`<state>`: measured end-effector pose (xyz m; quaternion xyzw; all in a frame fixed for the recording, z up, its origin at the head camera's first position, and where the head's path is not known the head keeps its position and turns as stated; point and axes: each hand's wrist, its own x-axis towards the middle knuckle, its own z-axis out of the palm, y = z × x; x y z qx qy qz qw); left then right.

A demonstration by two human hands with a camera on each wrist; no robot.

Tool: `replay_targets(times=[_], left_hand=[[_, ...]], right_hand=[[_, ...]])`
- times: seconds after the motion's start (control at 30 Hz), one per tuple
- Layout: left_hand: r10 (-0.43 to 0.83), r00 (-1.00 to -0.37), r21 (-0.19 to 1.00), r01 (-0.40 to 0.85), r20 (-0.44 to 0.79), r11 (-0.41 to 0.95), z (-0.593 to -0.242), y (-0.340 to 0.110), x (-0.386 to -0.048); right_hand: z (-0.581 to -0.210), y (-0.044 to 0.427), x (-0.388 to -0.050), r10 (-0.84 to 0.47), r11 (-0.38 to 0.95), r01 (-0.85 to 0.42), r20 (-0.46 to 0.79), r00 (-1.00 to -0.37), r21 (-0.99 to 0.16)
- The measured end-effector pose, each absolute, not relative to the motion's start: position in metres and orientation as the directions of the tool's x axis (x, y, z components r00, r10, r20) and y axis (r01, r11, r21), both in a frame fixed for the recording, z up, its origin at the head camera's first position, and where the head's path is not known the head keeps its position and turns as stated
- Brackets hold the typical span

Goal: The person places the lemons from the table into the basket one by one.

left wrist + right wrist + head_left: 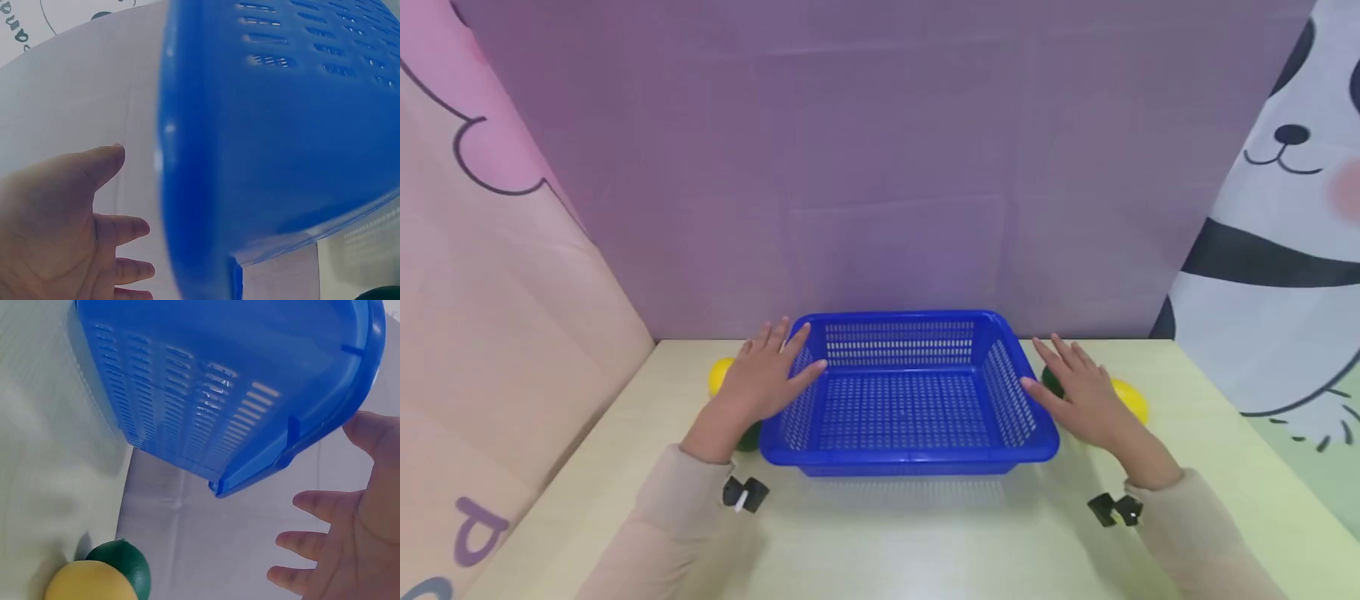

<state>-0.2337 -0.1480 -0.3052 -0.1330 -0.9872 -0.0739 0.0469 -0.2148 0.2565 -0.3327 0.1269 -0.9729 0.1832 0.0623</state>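
Head view: stretches the left hand [760, 379] and right hand [1084, 402] along opposite sides of a blue basket [910, 456] on a pale table [910, 542], with fingers spread and gripping nothing. Shows a left yellow item [719, 375] and left dark green item [748, 437] partly hidden by the near arm, plus a right dark green item [1051, 382] and right yellow item [1132, 400] beside the other hand, before a purple backdrop [887, 167]. Left wrist view: shows left-hand fingers extended, grasping nothing, with a gap to the basket's rim. Right wrist view: shows right-hand fingers straight, also free of any hold, with the thumb at the basket's rim, contact impossible to tell; catches yellow overlapping green below.
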Motion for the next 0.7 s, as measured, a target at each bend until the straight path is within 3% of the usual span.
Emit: replay_targets(times=[0.7], left_hand=[[0.323,-0.935,0.163,0.345,0.145,0.924,-0.305,-0.149,-0.246]], right_hand=[[-0.352,0.269,-0.225,-0.231,0.73,-0.296,0.185,-0.955,-0.617]])
